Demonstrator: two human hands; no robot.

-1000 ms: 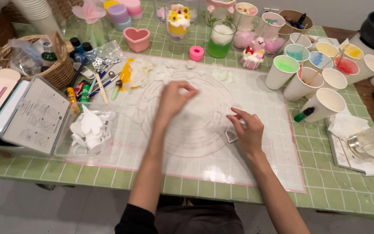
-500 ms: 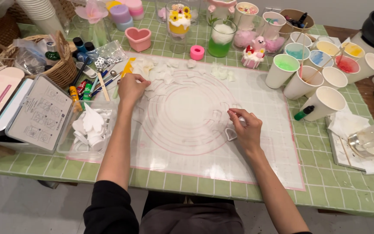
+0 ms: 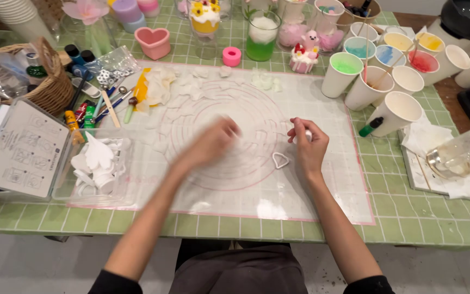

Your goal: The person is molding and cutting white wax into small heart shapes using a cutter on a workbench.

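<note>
Where hands hover: silicone mat, green-tiled table.

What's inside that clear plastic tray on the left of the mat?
The clear plastic tray holds a heap of white cut-out pieces, petal-like in shape. Whatever lies beneath the heap is covered and cannot be seen.
</note>
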